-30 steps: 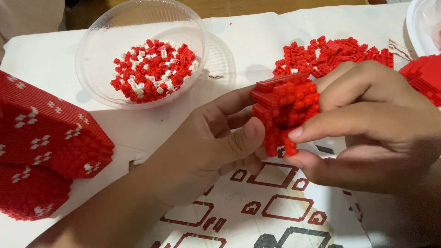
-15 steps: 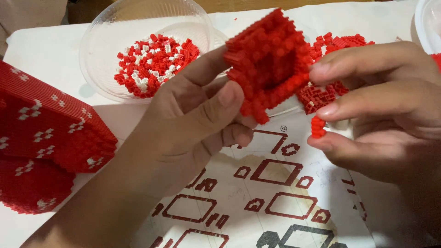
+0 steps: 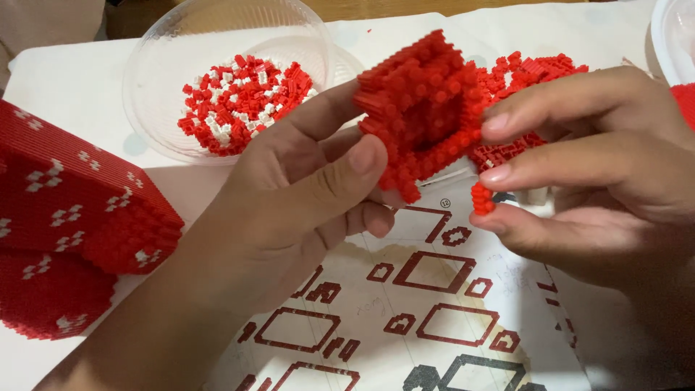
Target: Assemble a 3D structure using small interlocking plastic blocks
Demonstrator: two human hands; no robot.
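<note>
My left hand (image 3: 304, 195) grips a hollow red block piece (image 3: 423, 108) built of tiny bricks, thumb and forefinger pinching its left edge, the open side turned toward me. My right hand (image 3: 601, 174) touches the piece's right edge with its upper fingertips. Between thumb and a lower finger it pinches a small red brick strip (image 3: 481, 199) just below the piece. Both hands hover over a printed instruction sheet (image 3: 434, 318) with red outlined shapes.
A clear plastic bowl (image 3: 166, 80) holding red and white tiny bricks stands at the back left. A large red built section with white dot patterns (image 3: 72, 217) lies at the left edge. Loose red bricks (image 3: 536, 72) are piled behind the hands. Another clear container (image 3: 670, 36) sits far right.
The red piece was lifted from between my hands and turned, its hollow side now facing me. My right hand shifted from wrapping it to touching its edge and holding a small strip.
</note>
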